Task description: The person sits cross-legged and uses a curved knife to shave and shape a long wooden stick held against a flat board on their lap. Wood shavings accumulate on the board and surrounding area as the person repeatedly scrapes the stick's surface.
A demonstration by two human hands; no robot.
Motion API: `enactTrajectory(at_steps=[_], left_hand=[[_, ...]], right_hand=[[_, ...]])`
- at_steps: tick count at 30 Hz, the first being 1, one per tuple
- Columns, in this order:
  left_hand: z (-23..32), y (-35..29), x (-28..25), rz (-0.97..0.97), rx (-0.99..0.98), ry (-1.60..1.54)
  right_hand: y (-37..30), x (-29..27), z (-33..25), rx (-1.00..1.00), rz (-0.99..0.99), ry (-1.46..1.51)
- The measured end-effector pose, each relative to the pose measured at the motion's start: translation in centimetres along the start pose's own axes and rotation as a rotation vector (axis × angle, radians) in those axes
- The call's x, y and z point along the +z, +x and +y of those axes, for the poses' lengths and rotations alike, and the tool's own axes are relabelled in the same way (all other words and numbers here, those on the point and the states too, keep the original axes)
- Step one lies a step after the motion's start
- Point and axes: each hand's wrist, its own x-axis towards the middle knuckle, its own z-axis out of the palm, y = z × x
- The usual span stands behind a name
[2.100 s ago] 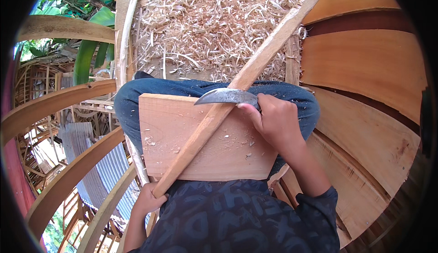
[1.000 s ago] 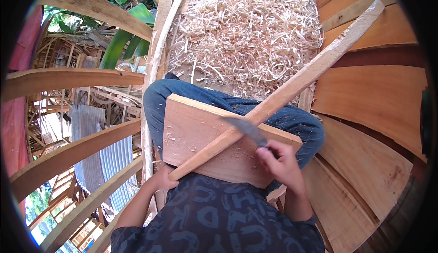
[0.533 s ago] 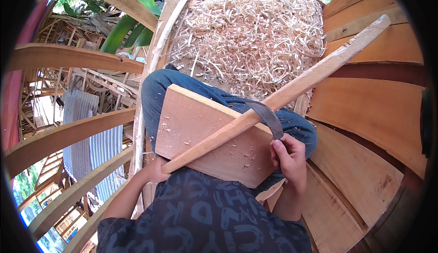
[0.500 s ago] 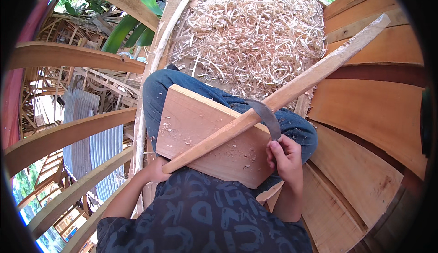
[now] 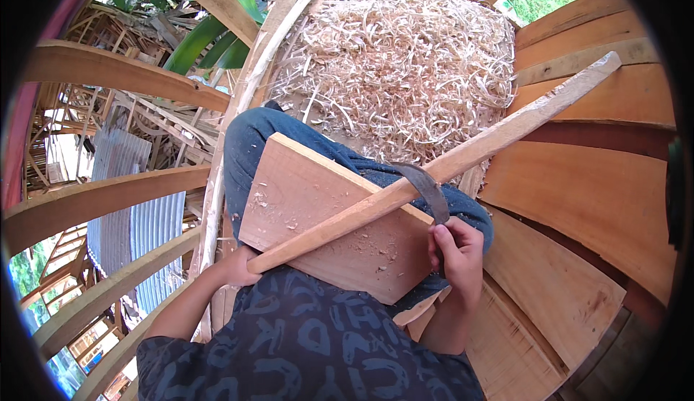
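Pole: long wooden pole [image 5: 463, 151] lies diagonally across the lap board [image 5: 289, 191], near left to far right, far end well past the knees.
Left hand: left hand [image 5: 237, 267] closed round the pole's near end, by the shirt.
Right hand: right hand [image 5: 457, 246] gripping the curved knife [image 5: 434, 197] by its handle, at the board's right side; handle mostly hidden.
Blade: crosses the pole at the board's far edge; can't tell if the edge is biting.
Done: near stretch looks fairly smooth and trimmed; small chips on board. Shaping seems well under way.
Left to do: far stretch looks paler and rougher, likely less worked; final shape not clear.
Shavings: big heap of shavings [image 5: 397, 61] beyond the knees suggests plenty of cutting; can't tell how much is from this pole.
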Motion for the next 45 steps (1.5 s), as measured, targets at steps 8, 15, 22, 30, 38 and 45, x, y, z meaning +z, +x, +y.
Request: enactTrajectory(at_steps=[8,15,22,30,38,45], left_hand=[[-0.9,0.2,0.5,0.059,0.140,0.007],[0.6,-0.2,0.2,0.047,0.081,0.006],[-0.7,0.2,-0.1,-0.025,-0.038,0.047],[1.0,-0.1,-0.8,-0.056,-0.096,0.071],[-0.1,0.1,-0.3,-0.023,0.020,0.060],[-1.9,0.4,0.2,-0.011,0.107,0.015]], right_hand=[[0.1,0.2,0.5,-0.031,-0.102,-0.063],[-0.2,-0.5,0.4,0.023,-0.276,-0.183],[-0.3,0.7,0.3,0.097,-0.112,0.082],[0.0,0.1,-0.2,0.053,-0.023,0.008],[-0.2,-0.1,-0.2,0.083,-0.034,0.064],[-0.5,1.2,0.7,0.125,-0.094,0.046]])
